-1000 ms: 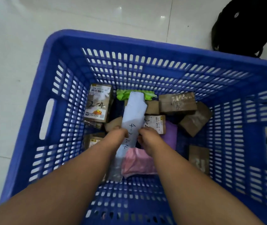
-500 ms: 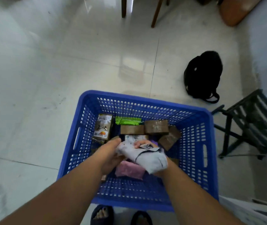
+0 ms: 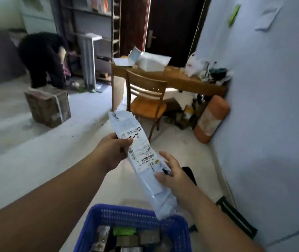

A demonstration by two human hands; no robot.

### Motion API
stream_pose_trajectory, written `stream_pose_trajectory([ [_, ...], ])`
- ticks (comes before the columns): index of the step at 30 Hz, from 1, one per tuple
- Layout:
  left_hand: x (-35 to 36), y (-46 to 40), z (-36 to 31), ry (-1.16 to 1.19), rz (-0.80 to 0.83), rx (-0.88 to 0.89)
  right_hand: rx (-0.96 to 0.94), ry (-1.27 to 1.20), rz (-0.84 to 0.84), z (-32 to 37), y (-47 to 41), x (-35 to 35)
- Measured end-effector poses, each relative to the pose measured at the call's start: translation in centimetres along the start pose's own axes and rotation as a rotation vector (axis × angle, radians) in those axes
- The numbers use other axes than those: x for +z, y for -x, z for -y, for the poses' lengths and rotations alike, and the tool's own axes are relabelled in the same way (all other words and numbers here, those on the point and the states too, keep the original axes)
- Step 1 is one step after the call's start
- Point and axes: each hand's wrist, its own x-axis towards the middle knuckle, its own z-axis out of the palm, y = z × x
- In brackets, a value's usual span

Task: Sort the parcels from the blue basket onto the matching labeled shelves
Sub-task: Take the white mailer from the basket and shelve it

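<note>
Hands, left (image 3: 112, 151) and right (image 3: 171, 172), grip grey parcel (image 3: 141, 157) above blue basket (image 3: 97, 220).

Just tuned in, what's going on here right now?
A person holds a long white mailer parcel up in both hands, the left hand near its upper part and the right hand lower down, label side facing them. The blue basket sits below with boxed parcels left inside. Shelves stand across the room.
</note>
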Motion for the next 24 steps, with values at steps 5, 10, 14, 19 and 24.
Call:
stream_pose_trajectory([
  [5, 4.2, 7.7, -11.8, 0.057, 0.081, 0.202, -0.127, 0.285, -0.164, 9.3, 5.5, 0.7],
  [10, 4.3, 15.0, -20.9, 0.004, 0.101, 0.402, -0.174, 0.526, -0.129, 19.5, 10.4, -0.8],
  [14, 1.4, 18.7, -23.6, -0.035, 0.055, 0.412, -0.182, 0.907, -0.067, 28.9, 12.8, -2.4],
  [19, -1.5, 22.2, -20.9, -0.302, 0.274, 0.154, -0.146, 1.327, 0.013, 36.2, 13.7, -1.4],
  [24, -1.4, 23.0, -18.5, -0.738, 0.265, 0.166, -0.214, 1.511, -0.052, 37.9, 11.9, 0.6],
])
